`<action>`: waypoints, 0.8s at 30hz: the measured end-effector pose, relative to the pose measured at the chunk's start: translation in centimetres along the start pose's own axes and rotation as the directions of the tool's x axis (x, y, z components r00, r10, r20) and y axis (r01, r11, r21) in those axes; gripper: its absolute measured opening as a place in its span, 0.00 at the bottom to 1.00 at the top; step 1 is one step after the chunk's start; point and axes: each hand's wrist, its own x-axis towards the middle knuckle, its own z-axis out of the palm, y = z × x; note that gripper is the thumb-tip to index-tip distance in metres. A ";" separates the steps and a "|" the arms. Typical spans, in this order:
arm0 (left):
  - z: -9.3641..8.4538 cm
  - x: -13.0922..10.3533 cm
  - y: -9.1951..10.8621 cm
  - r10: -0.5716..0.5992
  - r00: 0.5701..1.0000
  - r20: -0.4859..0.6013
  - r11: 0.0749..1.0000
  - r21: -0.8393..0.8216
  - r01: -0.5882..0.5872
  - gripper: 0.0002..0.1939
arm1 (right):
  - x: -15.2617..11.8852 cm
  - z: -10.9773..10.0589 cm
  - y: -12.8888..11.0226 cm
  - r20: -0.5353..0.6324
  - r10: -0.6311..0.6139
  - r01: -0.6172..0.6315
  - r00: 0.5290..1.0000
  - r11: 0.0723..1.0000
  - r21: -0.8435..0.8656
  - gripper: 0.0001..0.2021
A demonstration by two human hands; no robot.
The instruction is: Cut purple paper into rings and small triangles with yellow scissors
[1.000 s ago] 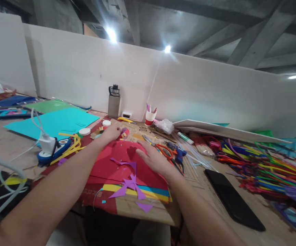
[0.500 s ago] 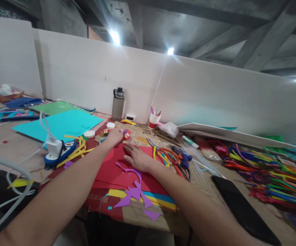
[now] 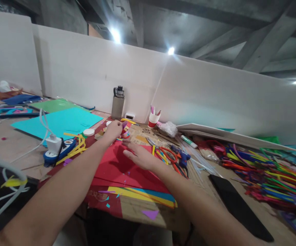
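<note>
My left hand [image 3: 114,129] is closed on a small red, yellow and purple paper piece [image 3: 126,127] at the far edge of the red sheets. Over the red paper [image 3: 112,171] my right hand [image 3: 137,154] spreads its fingers, with nothing held. Small purple and blue scraps dot the red sheet. Yellow and blue sheets [image 3: 142,196] stick out beneath it at the near side, and a purple scrap [image 3: 151,214] lies on the cardboard in front of them.
Scissors [image 3: 170,155], a glue stick [image 3: 189,141], colourful pipe cleaners [image 3: 273,174] and a black phone [image 3: 240,206] are on the right. A power strip [image 3: 59,152] and cyan paper [image 3: 60,121] lie left. A bottle [image 3: 117,104] and paper cup [image 3: 154,119] stand behind.
The cluster of purple scraps has gone from the red paper, leaving small bits. My left hand has lifted slightly, and the red and purple piece has tilted with it. My right hand has shifted slightly.
</note>
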 end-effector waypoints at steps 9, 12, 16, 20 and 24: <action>0.3 -0.4 -0.2 0.055 0.997 0.048 0.982 0.180 -0.063 0.12 | -1.5 2.9 -2.0 0.276 -0.051 0.112 0.960 0.971 -0.212 0.34; 0.9 -0.3 -0.4 0.042 0.996 0.078 0.979 0.198 -0.057 0.12 | -3.6 2.9 -3.6 0.262 -0.060 0.115 0.963 0.974 -0.197 0.37; 1.4 -0.6 0.0 0.001 0.992 0.124 0.994 0.111 -0.015 0.12 | -3.0 3.0 -3.5 0.188 0.064 -0.018 0.980 0.972 -0.235 0.35; 1.8 -1.6 0.5 -0.101 0.972 0.211 0.995 0.007 0.102 0.11 | -2.2 2.7 -3.1 0.154 0.099 -0.068 0.983 0.978 -0.198 0.32; 2.9 -2.3 -0.6 -0.316 0.872 0.374 0.938 -0.018 0.347 0.11 | -3.2 2.3 -3.2 0.118 0.083 -0.064 0.990 0.985 -0.159 0.32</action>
